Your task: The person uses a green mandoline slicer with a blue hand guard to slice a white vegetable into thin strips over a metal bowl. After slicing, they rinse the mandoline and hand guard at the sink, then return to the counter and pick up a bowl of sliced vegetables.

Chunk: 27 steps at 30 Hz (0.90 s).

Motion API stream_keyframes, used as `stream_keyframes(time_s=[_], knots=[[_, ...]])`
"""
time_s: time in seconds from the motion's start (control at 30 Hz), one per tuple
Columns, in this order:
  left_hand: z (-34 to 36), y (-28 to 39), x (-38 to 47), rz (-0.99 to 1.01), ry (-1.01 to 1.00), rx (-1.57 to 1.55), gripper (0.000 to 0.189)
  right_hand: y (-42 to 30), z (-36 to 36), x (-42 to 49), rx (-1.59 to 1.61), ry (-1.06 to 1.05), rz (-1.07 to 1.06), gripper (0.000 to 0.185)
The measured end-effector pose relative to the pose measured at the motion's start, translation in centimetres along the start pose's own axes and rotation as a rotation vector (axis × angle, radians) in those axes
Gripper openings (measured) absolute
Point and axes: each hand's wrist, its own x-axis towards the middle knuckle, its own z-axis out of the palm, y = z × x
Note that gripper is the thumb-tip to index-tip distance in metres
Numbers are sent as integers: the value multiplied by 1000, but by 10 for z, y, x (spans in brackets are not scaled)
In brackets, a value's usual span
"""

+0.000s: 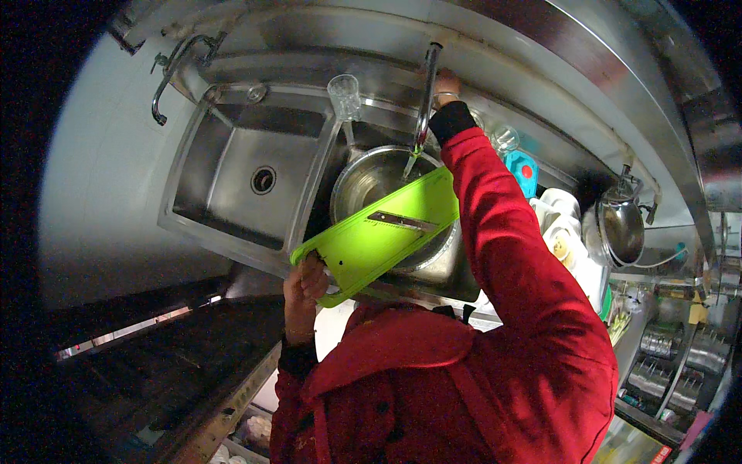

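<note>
My left hand (308, 282) grips the near left end of a bright green mandoline slicer (359, 255) with a slanted metal blade (403, 221). The slicer is held tilted over a round metal basin (362, 177), which stands in the right sink bowl and is partly covered by it. Above the basin, a chrome faucet (428, 87) points its spout downward, and what looks like water (410, 167) leaves it. Beyond the faucet pipe, my right hand (446, 84) reaches to the back wall. Its fingers are mostly hidden, so its hold cannot be made out.
A glass tumbler (344, 97) stands on the sink's back ledge. The left sink bowl (249, 168) has a drain, with a second faucet (168, 81) above. At right are glasses (504, 139), a blue item (523, 174), white containers (559, 229) and a steel pot (621, 226).
</note>
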Motion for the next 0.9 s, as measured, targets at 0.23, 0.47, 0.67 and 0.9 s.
stream_keyframes(time_s=[0.23,0.47,0.67,0.9], knots=[[10,20,29,-13,19,126,15,14,-55,-106,805,-638,34,40],[33,40,85,-145,-253,238,16,80,-104,-186,139,-590,122,76],[54,26,128,-23,-187,479,24,105,-126,-211,16,-432,165,67],[60,23,237,-76,-525,645,30,113,-148,-226,-34,-335,282,59]])
